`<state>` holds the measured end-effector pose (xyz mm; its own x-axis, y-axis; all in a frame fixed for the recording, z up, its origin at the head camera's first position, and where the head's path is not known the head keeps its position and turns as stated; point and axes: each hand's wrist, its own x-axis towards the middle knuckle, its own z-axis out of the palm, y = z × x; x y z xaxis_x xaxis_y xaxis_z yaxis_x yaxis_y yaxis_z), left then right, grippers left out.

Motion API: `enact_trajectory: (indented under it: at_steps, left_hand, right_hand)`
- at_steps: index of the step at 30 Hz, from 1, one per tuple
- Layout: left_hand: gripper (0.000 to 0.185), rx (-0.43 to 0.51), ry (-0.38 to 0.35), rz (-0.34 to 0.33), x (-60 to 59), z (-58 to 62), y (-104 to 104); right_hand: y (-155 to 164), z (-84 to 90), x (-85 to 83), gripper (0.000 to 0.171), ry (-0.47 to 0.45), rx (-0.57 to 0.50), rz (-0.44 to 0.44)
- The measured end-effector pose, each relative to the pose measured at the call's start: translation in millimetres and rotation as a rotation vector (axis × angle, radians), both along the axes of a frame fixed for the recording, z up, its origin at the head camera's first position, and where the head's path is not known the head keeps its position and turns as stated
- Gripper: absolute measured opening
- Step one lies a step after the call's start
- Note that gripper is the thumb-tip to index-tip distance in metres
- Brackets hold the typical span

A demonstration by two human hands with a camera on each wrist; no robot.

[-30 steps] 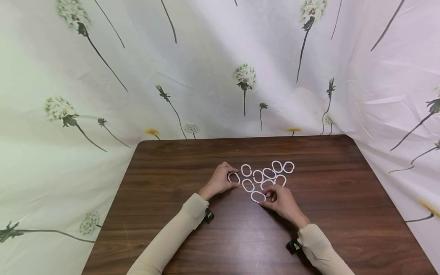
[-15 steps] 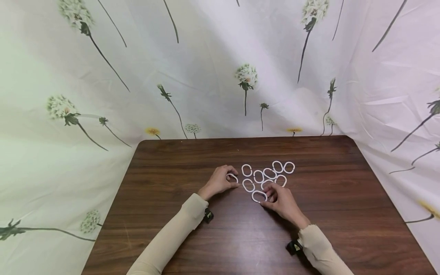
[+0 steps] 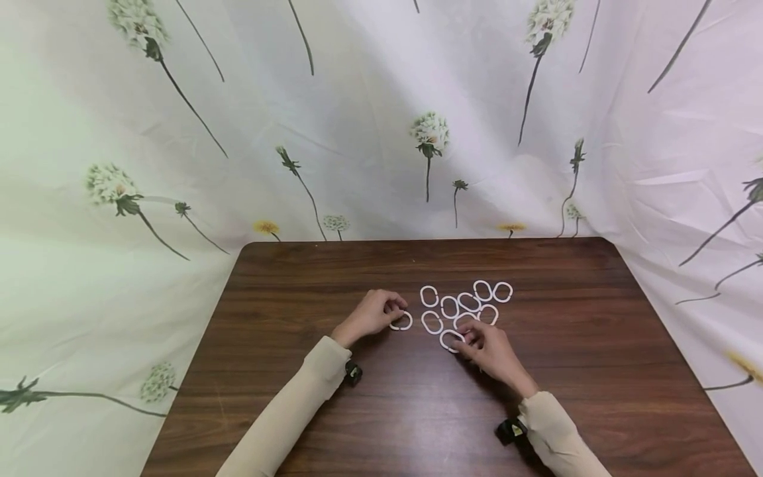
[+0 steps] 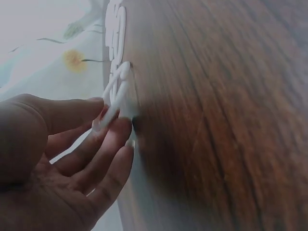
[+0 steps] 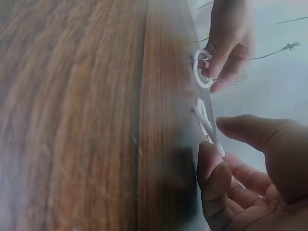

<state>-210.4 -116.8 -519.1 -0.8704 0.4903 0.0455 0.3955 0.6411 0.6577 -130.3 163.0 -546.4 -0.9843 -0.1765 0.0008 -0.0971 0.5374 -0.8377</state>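
Note:
My left hand (image 3: 371, 313) pinches a white oval curtain ring (image 3: 410, 320) at its edge, between thumb and fingers. In the left wrist view this ring (image 4: 118, 98) leans at an angle to the tabletop, its small gap facing away from the palm. My right hand (image 3: 496, 351) pinches a second white ring (image 3: 442, 340), thumb over its near side. From the right wrist, that ring (image 5: 216, 137) stands tilted between thumb and fingertips. Several similar white rings lie in a loose cluster beyond and between the hands, among them a ring (image 3: 424, 322) in the middle.
The dark wood-grain table (image 3: 334, 278) reaches back to a white flower-printed cloth (image 3: 357, 132), which also hangs along both sides. At the cluster's back right lies another ring (image 3: 510, 292). Black wrist cameras sit under both sleeves.
My left hand has drawn slightly left, and its ring has turned, now showing in front of the fingertips. My right thumb has moved forward onto the near side of its ring.

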Motion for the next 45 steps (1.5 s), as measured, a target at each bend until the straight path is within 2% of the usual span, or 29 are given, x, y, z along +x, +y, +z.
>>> enact_trajectory:
  at_steps: [6,12,17,21,31,38,45]
  left_hand:
    - [0.007,-0.011,-0.001,0.016,5.7,1.7,-5]
    - [0.006,-0.006,0.013,0.01,10.9,3.8,-10]
    - [0.009,0.021,-0.02,0.025,15.4,3.2,-16]
    - [0.017,0.033,-0.058,0.032,19.1,3.4,-19]
    - [0.024,0.067,-0.046,0.072,31.2,1.0,-20]
    - [0.021,0.164,-0.037,0.143,37.9,-2.0,-17]
    - [0.019,0.255,-0.078,0.204,43.9,-5.9,-12]
  right_hand:
    - [0,1.1,-0.9,0.016,-0.03,-0.029,-0.014]
    - [0,2.3,-1.0,0.015,-0.059,-0.078,-0.01]
    - [1,2.6,-0.3,0.016,-0.081,-0.153,-0.007]
    - [2,4.5,1.0,0.015,-0.083,-0.172,-0.016]
    - [-5,31.7,10.0,0.02,-0.111,-0.199,-0.021]
    - [-3,11.3,3.9,0.023,-0.113,-0.214,-0.031]
    - [-6,6.6,3.5,0.025,-0.109,-0.271,0.008]
